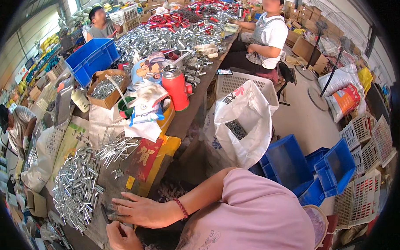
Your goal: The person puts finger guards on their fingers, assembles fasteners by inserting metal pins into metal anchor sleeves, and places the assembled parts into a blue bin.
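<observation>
Right hand [143,211] is near metal parts [76,191]; cardboard box [104,103] holds silvery pieces [107,87].

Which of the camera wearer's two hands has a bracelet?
The right hand: a red beaded bracelet circles its wrist, while none shows on the left hand.

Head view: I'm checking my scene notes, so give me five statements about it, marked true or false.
1. The red flask stands on the table. True.
2. The white sack is left of the red flask in the picture. False: it is to the right.
3. A red bracelet circles the wrist of the right hand.
True.
4. The left hand grips the red flask. False: it is well apart from it.
5. The cardboard box holds metal parts. True.
</observation>
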The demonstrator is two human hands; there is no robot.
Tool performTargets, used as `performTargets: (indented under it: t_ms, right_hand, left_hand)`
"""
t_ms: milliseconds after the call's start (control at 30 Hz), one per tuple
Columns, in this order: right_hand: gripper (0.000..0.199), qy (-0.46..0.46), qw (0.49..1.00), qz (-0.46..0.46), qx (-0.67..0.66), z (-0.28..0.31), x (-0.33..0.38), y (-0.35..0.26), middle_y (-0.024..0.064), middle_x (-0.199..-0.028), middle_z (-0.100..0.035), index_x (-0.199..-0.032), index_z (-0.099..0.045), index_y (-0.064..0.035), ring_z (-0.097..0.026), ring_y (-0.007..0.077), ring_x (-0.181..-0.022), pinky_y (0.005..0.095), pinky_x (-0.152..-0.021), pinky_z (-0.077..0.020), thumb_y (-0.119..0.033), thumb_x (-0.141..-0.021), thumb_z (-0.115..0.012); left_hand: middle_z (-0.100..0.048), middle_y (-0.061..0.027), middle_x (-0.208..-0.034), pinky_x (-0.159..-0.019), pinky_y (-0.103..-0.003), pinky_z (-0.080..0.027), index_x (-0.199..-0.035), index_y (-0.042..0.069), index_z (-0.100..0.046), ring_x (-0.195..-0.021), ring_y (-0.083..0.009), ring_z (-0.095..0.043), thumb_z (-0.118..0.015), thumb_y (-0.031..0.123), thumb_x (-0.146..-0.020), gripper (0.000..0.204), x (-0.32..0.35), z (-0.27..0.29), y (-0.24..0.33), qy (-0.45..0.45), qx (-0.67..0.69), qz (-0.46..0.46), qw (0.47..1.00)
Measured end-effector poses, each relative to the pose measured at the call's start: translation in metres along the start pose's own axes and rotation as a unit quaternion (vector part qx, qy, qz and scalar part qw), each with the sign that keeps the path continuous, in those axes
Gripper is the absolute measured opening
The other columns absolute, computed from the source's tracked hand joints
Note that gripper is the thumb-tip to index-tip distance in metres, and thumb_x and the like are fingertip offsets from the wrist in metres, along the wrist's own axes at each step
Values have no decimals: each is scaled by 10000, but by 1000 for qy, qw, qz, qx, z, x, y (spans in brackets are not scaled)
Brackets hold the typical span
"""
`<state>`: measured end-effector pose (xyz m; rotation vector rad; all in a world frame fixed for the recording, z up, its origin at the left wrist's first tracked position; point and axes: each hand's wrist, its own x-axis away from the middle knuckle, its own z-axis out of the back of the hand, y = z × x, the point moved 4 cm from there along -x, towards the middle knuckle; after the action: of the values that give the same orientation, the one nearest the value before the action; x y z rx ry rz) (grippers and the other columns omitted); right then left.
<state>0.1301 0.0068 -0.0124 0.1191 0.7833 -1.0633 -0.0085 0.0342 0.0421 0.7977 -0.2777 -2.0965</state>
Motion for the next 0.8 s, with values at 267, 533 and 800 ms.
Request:
performTargets:
  t_ms: [267,533,800]
  right_hand:
    - [608,8,994,-22,-105,-8,-1,7,180,-1475,-524,-1417,-594,-66,-338,374,-1526,567,-1264,-232,-119,-824,-714]
    - [642,-182,604,-232,-741,18,-7,20,139,-1166,-668,-1481,-468,-57,-754,214,-743,300,-595,-608,-301,-955,-743]
    - [580,-288,497,-269,-773,19,8,-1,82,-834,-728,-1097,-711,-2,-710,172,-575,255,-483,-549,-571,-1010,-640]
  left_hand:
    - [-709,-163,-918,-729,-364,-549,-966,5,-709,-781,-298,-676,-763,249,-947,251,4,-8,-8,24,-38,-36,998]
    - [-703,-106,-946,-749,-375,-528,-995,2,-730,-823,-229,-650,-704,301,-1001,300,13,10,-5,-66,320,101,940]
    - [-744,-18,-932,-719,-268,-504,-1032,-17,-782,-824,-83,-640,-704,-46,-910,148,31,6,-39,-150,407,252,865]
